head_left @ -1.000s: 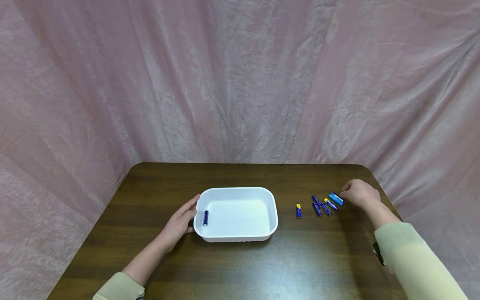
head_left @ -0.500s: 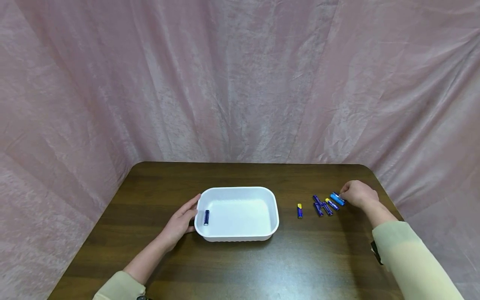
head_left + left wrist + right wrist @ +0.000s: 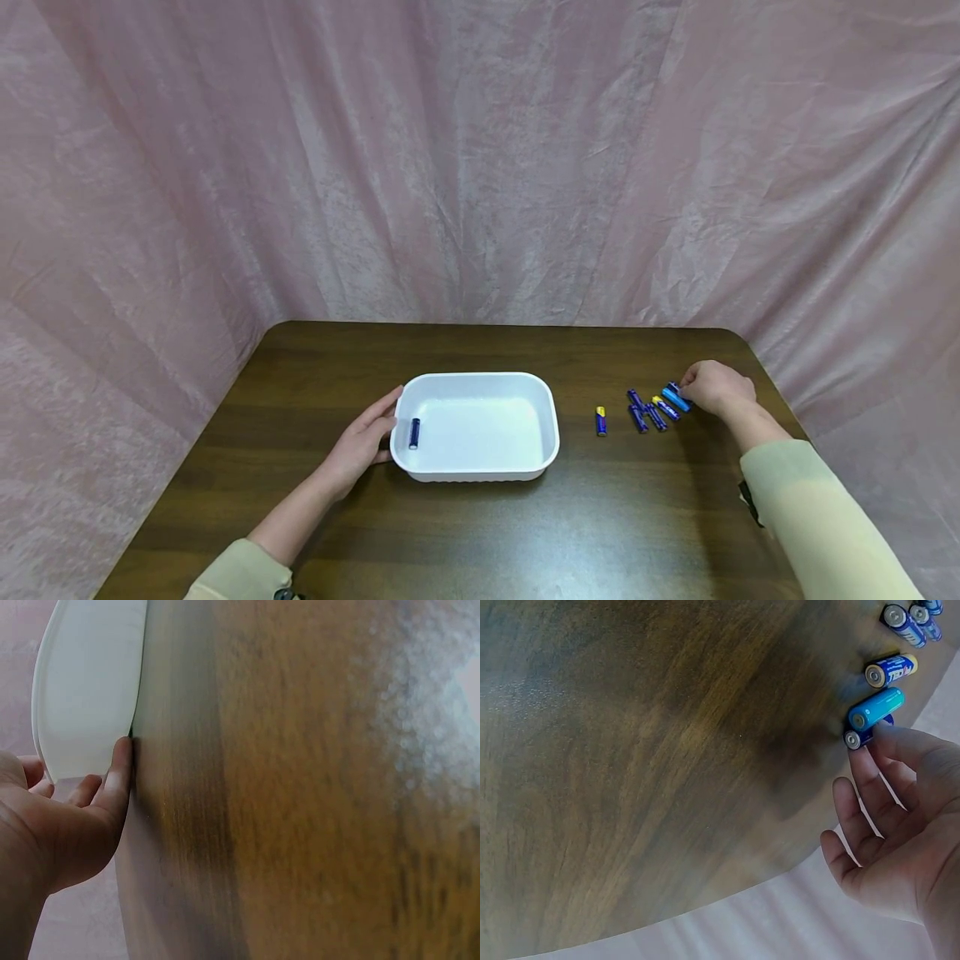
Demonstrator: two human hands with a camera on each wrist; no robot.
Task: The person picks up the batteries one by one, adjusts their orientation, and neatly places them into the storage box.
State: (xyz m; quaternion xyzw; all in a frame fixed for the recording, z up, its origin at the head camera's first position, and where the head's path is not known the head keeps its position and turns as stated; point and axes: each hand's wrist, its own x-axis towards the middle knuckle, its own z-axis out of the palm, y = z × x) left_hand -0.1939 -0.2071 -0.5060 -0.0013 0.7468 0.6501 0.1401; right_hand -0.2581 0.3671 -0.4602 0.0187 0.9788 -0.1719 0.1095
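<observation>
A white plastic tray (image 3: pixel 480 472) stands mid-table with one dark blue battery (image 3: pixel 414 433) lying inside its left end. My left hand (image 3: pixel 358 447) rests against that end, fingers spread and fairly straight along the outer wall; the left wrist view shows the fingers (image 3: pixel 118 769) touching the tray's side. Over at the right my right hand (image 3: pixel 718 389) pinches a dark blue battery (image 3: pixel 853 740) between thumb and fingertips. A light blue battery (image 3: pixel 876 709) lies right beside it, partly covering it from the right wrist camera. A blue battery with a yellow end (image 3: pixel 891 670) lies near.
Several dark blue batteries (image 3: pixel 638 418) lie in a loose cluster left of my right hand. Between cluster and tray lies a single yellow-topped battery (image 3: pixel 601 422). The brown wooden table (image 3: pixel 450 542) ends at a pink curtain (image 3: pixel 480 167) behind.
My right fingers have shifted slightly left over the batteries; the dark blue battery behind the light blue one now shows more. The left hand and tray stay nearly still.
</observation>
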